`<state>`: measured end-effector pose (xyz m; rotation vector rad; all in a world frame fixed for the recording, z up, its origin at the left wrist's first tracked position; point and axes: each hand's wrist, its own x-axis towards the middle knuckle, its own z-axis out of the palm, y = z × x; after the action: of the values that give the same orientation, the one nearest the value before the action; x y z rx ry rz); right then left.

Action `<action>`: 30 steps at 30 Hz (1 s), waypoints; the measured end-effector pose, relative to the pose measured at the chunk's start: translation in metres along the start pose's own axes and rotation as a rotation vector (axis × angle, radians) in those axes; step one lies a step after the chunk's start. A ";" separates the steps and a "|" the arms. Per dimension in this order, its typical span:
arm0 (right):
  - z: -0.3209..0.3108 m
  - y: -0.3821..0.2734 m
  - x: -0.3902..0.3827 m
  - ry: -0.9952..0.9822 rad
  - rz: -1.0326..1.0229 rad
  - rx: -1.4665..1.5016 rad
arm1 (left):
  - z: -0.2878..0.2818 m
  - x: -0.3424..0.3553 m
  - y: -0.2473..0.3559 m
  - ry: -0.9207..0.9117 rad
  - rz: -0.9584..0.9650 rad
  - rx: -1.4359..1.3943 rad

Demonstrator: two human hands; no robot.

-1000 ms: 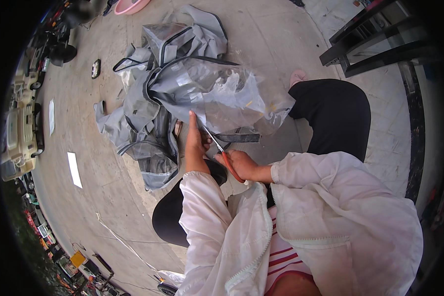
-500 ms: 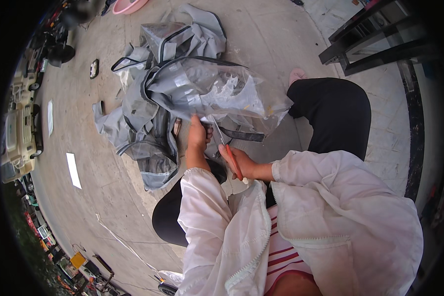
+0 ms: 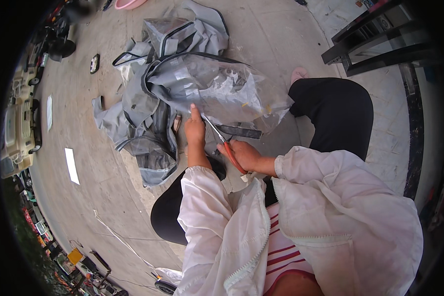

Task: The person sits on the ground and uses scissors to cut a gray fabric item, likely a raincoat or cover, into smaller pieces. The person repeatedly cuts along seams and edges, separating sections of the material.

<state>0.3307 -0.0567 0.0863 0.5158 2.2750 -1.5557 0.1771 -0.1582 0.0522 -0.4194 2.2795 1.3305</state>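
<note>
A person sits on a concrete floor (image 3: 108, 197), cutting a large grey and clear plastic cover (image 3: 202, 86). The right hand (image 3: 244, 155) is closed around red-handled scissors (image 3: 222, 140), whose blades point up and away into the sheet's near edge. The left hand (image 3: 195, 129), just beside the blades, presses the cover flat, fingers mostly closed, one finger extended. The cut seems barely begun: most of the cover lies whole beyond both hands.

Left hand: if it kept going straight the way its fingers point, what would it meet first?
The left hand points up the picture and already rests on the clear plastic sheet of the grey cover. Going on, it would probably press further into that plastic; depth is unclear.
</note>
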 end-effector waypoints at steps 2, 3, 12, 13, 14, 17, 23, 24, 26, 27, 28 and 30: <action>0.002 0.010 0.006 0.018 0.010 0.113 | 0.000 -0.008 0.005 -0.097 0.022 -0.171; -0.002 0.006 0.007 -0.049 0.051 0.193 | -0.002 -0.013 0.003 -0.132 0.026 -0.258; -0.049 -0.030 0.011 -0.363 0.374 0.583 | 0.015 -0.027 -0.015 0.112 0.668 -0.002; -0.051 -0.033 0.010 -0.371 0.370 0.590 | 0.014 -0.027 -0.014 0.147 0.710 0.056; -0.053 -0.035 0.009 -0.379 0.368 0.597 | 0.013 -0.027 -0.013 0.183 0.750 0.115; -0.059 -0.043 0.006 -0.377 0.350 0.580 | 0.014 -0.031 -0.007 0.207 0.713 0.138; -0.063 -0.052 0.002 -0.370 0.315 0.543 | 0.021 -0.035 -0.007 0.241 0.780 0.034; -0.063 -0.053 0.002 -0.374 0.315 0.541 | 0.021 -0.036 -0.006 0.251 0.777 0.019; -0.061 -0.053 0.001 -0.383 0.306 0.551 | 0.021 -0.038 -0.006 0.273 0.771 -0.012; -0.061 -0.053 0.001 -0.383 0.302 0.558 | 0.018 -0.041 -0.002 0.288 0.792 0.030; -0.060 -0.052 0.001 -0.383 0.304 0.573 | 0.015 -0.044 0.002 0.303 0.813 0.072; -0.057 -0.051 0.002 -0.386 0.307 0.603 | 0.008 -0.048 0.004 0.331 0.863 0.181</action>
<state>0.3009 -0.0200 0.1464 0.6102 1.3584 -1.9576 0.2173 -0.1477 0.0771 0.5146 2.9903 1.4618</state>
